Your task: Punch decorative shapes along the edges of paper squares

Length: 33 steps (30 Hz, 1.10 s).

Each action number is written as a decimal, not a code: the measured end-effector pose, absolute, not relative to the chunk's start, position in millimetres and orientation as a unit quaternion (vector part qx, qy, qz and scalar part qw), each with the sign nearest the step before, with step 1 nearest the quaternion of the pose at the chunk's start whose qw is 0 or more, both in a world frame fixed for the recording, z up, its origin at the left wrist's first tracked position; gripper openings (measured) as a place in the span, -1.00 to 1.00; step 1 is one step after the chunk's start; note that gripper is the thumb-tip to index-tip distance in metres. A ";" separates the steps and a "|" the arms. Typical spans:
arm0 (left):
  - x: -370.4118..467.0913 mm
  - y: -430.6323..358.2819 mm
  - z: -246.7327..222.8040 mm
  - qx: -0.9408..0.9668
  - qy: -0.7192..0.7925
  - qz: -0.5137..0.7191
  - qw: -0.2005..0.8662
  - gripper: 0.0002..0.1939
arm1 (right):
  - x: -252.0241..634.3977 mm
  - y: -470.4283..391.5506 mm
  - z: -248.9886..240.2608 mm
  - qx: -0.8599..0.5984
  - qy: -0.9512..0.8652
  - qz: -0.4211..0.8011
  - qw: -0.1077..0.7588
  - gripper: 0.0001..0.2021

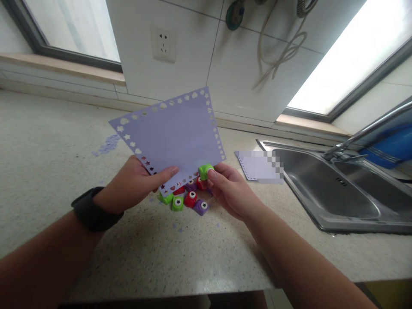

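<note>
I'm facing a wall of glossy white tiles, its dark joints slanting from where I look, with a power socket set into it. A pale, grey-framed left-hand window and a glaring right-hand window flank it (the second is almost blank with daylight). Below runs a speckled stone counter, glossy near its front edge, with a steel double sink let into the right.

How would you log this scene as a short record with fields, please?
Left hand: holds lavender paper sheet
Right hand: holds green craft punch at sheet's near edge
Sheet border: heart, star and flower holes
Countertop: green, red and purple craft punches
Beyond left hand: lavender paper scraps
Near steel sink: second lavender sheet, partly pixelated
</note>
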<state>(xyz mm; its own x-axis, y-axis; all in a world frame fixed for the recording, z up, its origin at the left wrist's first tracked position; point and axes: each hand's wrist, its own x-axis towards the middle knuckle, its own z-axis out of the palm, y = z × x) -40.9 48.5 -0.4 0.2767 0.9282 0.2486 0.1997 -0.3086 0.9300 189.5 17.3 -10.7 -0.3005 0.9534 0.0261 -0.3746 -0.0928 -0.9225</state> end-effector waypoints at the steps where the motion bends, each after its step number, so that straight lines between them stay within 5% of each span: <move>1: -42.0 49.2 -1.9 0.680 0.422 0.426 0.423 -0.65 | 189.4 17.3 -10.7 -0.322 -0.449 0.671 0.495 -0.76; 33: -35.1 48.6 -1.5 0.662 0.386 0.438 0.470 -0.61 | 176.5 17.9 -12.5 -0.345 -0.422 0.660 0.516 -0.68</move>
<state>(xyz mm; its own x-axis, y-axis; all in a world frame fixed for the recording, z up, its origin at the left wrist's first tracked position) -35.1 48.6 -1.5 0.3194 0.9224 0.2172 0.0999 -0.2607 0.9602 176.5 17.9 -12.5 -0.2283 0.9734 -0.0203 -0.3900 -0.1106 -0.9142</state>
